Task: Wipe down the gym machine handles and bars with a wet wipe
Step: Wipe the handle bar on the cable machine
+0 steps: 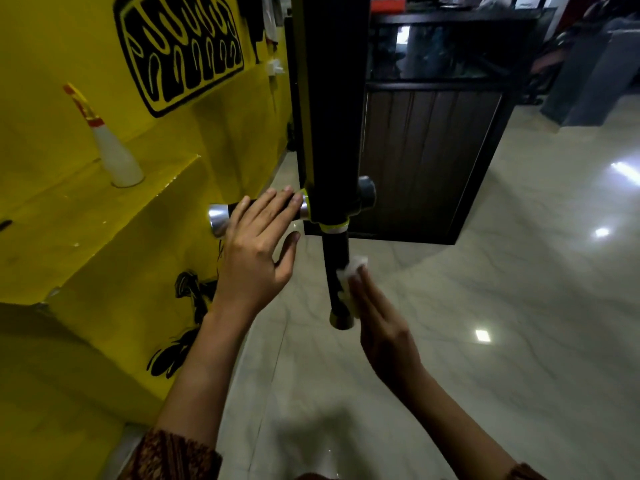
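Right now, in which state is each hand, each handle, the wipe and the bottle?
left hand, open, straight fingers laid on side handle
right hand, open, straight fingers press wet wipe against lower handle
wet wipe, crumpled, between fingers and lower handle
side handle, horizontal, under left hand
lower handle, vertical, wipe on its side
white bottle, upright on yellow ledge

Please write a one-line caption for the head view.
The left hand rests on the side handle while the right hand presses a wet wipe against the lower handle.
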{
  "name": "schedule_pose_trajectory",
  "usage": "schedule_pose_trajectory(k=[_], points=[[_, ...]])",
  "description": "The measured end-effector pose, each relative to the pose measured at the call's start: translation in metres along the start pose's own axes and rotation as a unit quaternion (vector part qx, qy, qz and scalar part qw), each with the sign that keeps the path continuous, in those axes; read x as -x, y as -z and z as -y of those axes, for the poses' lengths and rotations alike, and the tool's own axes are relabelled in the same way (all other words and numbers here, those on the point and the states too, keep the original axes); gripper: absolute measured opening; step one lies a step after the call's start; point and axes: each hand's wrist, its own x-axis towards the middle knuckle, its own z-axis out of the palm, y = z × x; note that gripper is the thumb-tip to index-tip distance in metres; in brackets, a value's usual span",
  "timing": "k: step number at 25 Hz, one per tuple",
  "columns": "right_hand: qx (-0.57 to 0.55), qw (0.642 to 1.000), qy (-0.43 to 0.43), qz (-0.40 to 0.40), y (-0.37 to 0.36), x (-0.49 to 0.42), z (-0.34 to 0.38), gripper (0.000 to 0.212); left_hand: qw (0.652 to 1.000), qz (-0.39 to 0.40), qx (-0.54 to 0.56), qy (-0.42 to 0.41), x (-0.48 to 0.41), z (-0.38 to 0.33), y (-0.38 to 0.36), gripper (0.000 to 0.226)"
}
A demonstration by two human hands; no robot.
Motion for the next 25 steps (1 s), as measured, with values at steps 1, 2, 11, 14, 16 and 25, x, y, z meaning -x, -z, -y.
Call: schedule_pose_trajectory(k=[1, 2, 11, 14, 16, 25], points=[[-0.018, 0.999, -0.021, -0.023, 0.001, -0.016, 0.003, 0.038, 1.000, -0.004, -0.002, 0.002, 0.000, 0.000, -0.001, 0.043], [-0.041, 0.998, -0.039, -0.034, -0.001, -0.033, 0.006, 0.041, 1.000, -0.008, -0.003, 0.005, 0.000, 0.000, -0.003, 0.042], [-0.050, 0.998, -0.027, 0.003, -0.015, 0.009, 0.007, 0.041, 1.000, -0.013, -0.020, 0.003, 0.002, 0.001, -0.005, 0.041], [-0.023, 0.998, 0.049, -0.017, -0.009, -0.024, 0.009, 0.048, 1.000, -0.010, -0.015, 0.015, 0.002, -0.003, -0.004, 0.046], [0.026, 0.997, 0.074, 0.008, -0.014, -0.044, 0.004, 0.064, 1.000, -0.003, -0.009, 0.022, 0.002, -0.005, -0.002, 0.049], [-0.023, 0.994, 0.100, 0.030, -0.010, 0.003, -0.001, 0.053, 0.997, -0.014, -0.075, 0.031, 0.016, 0.004, 0.006, 0.052]])
